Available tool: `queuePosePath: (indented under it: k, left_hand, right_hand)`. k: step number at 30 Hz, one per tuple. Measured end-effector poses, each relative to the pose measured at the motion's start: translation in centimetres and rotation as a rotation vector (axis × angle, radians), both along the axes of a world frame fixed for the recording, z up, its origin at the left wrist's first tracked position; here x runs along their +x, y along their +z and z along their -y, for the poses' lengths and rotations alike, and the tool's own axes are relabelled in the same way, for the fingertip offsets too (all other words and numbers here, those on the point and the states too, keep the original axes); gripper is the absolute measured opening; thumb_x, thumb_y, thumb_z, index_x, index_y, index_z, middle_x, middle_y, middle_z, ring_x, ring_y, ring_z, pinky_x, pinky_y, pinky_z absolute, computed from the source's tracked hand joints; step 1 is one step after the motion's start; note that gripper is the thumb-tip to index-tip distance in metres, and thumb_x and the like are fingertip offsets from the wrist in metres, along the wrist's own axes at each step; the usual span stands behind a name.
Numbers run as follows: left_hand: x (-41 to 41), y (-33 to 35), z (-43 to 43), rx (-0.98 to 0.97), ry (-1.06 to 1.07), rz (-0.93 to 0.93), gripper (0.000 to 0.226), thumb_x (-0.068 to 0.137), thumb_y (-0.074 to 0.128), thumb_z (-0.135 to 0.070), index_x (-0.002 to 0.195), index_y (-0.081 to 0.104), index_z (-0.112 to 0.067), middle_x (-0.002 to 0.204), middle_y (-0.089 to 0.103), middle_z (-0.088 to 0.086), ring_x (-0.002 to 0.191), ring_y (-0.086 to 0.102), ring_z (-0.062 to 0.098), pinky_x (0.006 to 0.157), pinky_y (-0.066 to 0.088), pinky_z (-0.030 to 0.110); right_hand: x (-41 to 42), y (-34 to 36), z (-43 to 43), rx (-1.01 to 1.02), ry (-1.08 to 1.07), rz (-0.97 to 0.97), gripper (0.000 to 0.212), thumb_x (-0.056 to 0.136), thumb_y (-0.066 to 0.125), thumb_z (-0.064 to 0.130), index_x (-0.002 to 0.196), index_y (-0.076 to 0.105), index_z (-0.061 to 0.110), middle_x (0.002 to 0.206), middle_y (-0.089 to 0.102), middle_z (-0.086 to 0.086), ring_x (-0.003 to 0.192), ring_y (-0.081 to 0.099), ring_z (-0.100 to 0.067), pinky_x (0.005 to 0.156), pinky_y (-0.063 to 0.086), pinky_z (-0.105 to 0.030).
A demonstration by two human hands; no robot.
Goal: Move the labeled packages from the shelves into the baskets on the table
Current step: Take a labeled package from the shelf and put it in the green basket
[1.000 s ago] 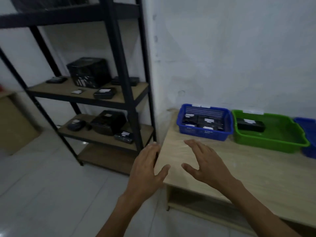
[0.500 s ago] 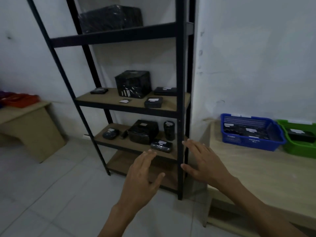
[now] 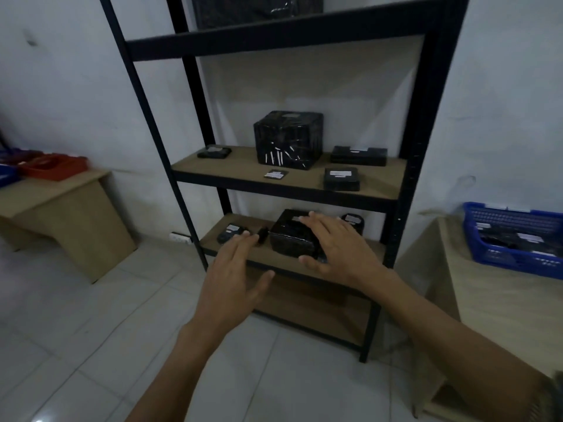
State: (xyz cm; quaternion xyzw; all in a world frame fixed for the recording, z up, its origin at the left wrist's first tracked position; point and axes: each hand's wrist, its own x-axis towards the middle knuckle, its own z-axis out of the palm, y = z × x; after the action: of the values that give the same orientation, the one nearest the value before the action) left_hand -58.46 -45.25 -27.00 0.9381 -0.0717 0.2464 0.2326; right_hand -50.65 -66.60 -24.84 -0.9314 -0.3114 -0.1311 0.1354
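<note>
Black-wrapped packages with white labels sit on the black metal shelving rack (image 3: 274, 36) in the middle of the frame, none of them in a hand. At the far left edge a red plastic tray (image 3: 51, 166) rests on a pale wooden desk (image 3: 61, 208).

On the rack's middle wooden shelf (image 3: 237, 169), from left to right, lie:
- a small flat black packet (image 3: 214, 152);
- a large black cube-shaped parcel (image 3: 288, 140), with a tiny flat packet (image 3: 276, 174) in front of it;
- a square black package (image 3: 341, 179), with a long flat black package (image 3: 359, 155) behind it.

On the lower wooden shelf (image 3: 246, 219) a small rounded black package (image 3: 231, 233) lies at the left. A glossy black box-shaped package (image 3: 289, 242) stands at centre, and a black cylindrical package (image 3: 353, 222) peeks out behind it.

The left hand (image 3: 234, 278) hovers before the lower shelf's left part, fingers straight, holding nothing. The right hand (image 3: 338, 248) is spread flat, overlapping the glossy box's top and right side. Whether it touches the box I cannot tell, but it grips nothing. At the right edge a blue slotted plastic basket (image 3: 518, 263), with packages inside, stands on a light wooden table (image 3: 493, 315).

The step in hand looks like the reach for the next pick, most likely the glossy box. The next move calls for both palms to close on its opposite sides, since it seems too broad for one hand. Then it needs a lift clear of the shelf above.
</note>
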Motion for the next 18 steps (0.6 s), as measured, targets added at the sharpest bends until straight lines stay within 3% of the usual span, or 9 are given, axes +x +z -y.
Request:
queuePosePath:
  k: [7, 11, 18]
  left_hand:
    - [8.7, -1.0, -9.1, -0.001, 0.056, -0.065, 0.066, 0.082, 0.07, -0.038, 0.139, 0.041, -0.022, 0.145, 0.042, -0.002, 0.131, 0.03, 0.003, 0.106, 0.024, 0.025]
    - [14.1, -0.6, -13.3, 0.039, 0.086, -0.09, 0.066, 0.083, 0.071, -0.034, 0.14, 0.041, -0.019, 0.147, 0.04, 0.002, 0.136, 0.034, 0.017, 0.106, 0.02, 0.025]
    - [23.1, -1.0, -19.8, 0.058, 0.016, -0.097, 0.063, 0.083, 0.07, -0.031, 0.139, 0.043, -0.019, 0.146, 0.042, 0.002, 0.134, 0.035, 0.018, 0.104, 0.021, 0.026]
  right_hand:
    - [10.7, -1.5, -9.3, 0.014, 0.004, -0.015, 0.075, 0.088, 0.054, 0.051, 0.148, 0.018, 0.024, 0.154, 0.024, -0.003, 0.141, 0.022, -0.018, 0.116, 0.008, -0.034]
    - [15.9, -1.7, -13.6, 0.01, -0.004, -0.032, 0.074, 0.089, 0.053, 0.05, 0.148, 0.017, 0.024, 0.156, 0.019, -0.002, 0.143, 0.018, -0.016, 0.117, 0.007, -0.035]
    - [23.2, -3.3, -19.9, -0.041, -0.044, -0.048, 0.076, 0.088, 0.052, 0.052, 0.149, 0.014, 0.025, 0.156, 0.019, -0.001, 0.143, 0.018, -0.015, 0.117, 0.007, -0.034]
